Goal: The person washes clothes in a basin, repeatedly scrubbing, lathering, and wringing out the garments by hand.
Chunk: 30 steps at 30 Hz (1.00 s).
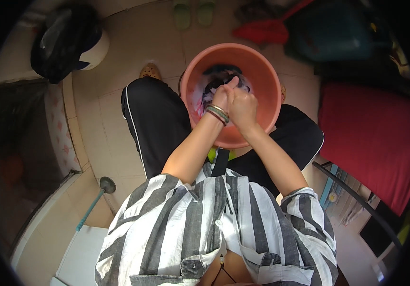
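Note:
An orange-pink plastic basin (271,73) stands between my knees, with dark and light wet clothes (210,87) in its bottom. Over the clothes, inside the basin's rim, my two hands press together. My left hand (223,96), with several bracelets at the wrist, lies against my right hand (243,105), whose fingers are curled. One thumb points up and away from me. Whether either hand grips a piece of cloth between the palms is hidden.
A teal-handled plunger (107,185) leans at the lower left. A white bin with a black bag (65,39) stands upper left. Green slippers (182,16) lie beyond the basin. A red cloth (366,136) hangs at right, near a dark metal bar (355,200).

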Each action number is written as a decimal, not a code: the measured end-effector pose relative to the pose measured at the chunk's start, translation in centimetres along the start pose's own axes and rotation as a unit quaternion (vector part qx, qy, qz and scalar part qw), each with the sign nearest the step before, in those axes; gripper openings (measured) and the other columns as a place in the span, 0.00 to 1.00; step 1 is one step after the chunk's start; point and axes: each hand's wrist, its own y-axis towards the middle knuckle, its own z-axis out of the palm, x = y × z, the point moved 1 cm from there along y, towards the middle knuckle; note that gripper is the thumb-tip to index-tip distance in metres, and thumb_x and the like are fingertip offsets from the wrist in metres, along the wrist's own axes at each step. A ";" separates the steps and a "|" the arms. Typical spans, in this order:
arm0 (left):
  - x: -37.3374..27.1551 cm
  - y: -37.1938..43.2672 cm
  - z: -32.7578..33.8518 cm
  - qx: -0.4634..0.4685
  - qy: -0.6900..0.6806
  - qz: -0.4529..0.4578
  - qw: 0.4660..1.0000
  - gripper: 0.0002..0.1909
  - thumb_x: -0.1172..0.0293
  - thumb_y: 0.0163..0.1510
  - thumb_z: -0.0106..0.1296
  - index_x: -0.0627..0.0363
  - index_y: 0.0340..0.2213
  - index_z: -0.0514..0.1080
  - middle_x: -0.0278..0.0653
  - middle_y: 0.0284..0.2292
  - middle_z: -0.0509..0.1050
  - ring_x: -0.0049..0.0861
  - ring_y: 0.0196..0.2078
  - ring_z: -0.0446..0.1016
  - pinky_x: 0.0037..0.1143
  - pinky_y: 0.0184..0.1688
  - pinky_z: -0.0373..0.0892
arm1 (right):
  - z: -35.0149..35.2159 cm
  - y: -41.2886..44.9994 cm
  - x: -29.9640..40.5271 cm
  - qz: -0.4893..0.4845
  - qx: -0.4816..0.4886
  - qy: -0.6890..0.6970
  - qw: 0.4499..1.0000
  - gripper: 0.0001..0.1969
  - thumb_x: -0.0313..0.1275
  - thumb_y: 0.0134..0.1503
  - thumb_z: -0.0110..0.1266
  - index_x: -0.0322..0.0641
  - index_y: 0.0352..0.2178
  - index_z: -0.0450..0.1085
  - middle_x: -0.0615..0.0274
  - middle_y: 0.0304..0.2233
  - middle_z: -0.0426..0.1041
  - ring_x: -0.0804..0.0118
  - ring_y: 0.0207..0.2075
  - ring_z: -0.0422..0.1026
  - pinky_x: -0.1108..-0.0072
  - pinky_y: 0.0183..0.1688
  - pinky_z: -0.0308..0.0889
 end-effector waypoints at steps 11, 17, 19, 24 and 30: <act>1.7 0.8 3.7 -0.167 0.096 0.022 0.981 0.16 0.57 0.56 0.43 0.57 0.26 0.67 0.39 0.24 0.72 0.29 0.26 0.71 0.29 0.27 0.68 | 0.1 3.9 -4.9 0.162 0.059 -0.060 0.983 0.23 0.43 0.55 0.43 0.36 0.15 0.70 0.44 0.15 0.68 0.45 0.20 0.70 0.62 0.23 0.64; -0.5 0.6 -2.1 0.019 0.062 0.048 0.997 0.13 0.59 0.55 0.44 0.57 0.28 0.68 0.35 0.25 0.72 0.24 0.26 0.71 0.25 0.27 0.68 | 0.6 0.7 0.8 0.000 -0.028 0.053 0.998 0.24 0.43 0.56 0.41 0.38 0.15 0.70 0.45 0.15 0.68 0.46 0.19 0.70 0.64 0.21 0.65; 1.4 0.2 3.2 -0.142 0.060 0.014 0.988 0.13 0.60 0.55 0.43 0.57 0.27 0.68 0.35 0.25 0.71 0.25 0.26 0.70 0.26 0.28 0.67 | 0.7 2.8 -3.2 0.079 0.041 -0.085 0.992 0.24 0.44 0.56 0.41 0.38 0.14 0.70 0.46 0.15 0.68 0.47 0.18 0.70 0.65 0.20 0.65; 1.3 0.2 2.7 -0.197 0.003 0.061 0.978 0.12 0.62 0.56 0.43 0.54 0.23 0.68 0.33 0.23 0.70 0.21 0.22 0.67 0.24 0.25 0.65 | 1.0 -0.8 -3.0 0.036 -0.037 -0.063 0.997 0.20 0.39 0.51 0.49 0.37 0.12 0.69 0.47 0.12 0.66 0.49 0.14 0.68 0.65 0.17 0.63; 1.2 -0.4 4.1 -0.177 0.090 0.038 0.979 0.13 0.60 0.56 0.43 0.56 0.27 0.69 0.33 0.26 0.72 0.23 0.27 0.71 0.24 0.26 0.67 | 1.0 3.1 -4.7 0.164 0.031 -0.074 0.983 0.24 0.42 0.56 0.41 0.36 0.15 0.72 0.47 0.16 0.70 0.47 0.18 0.70 0.65 0.22 0.65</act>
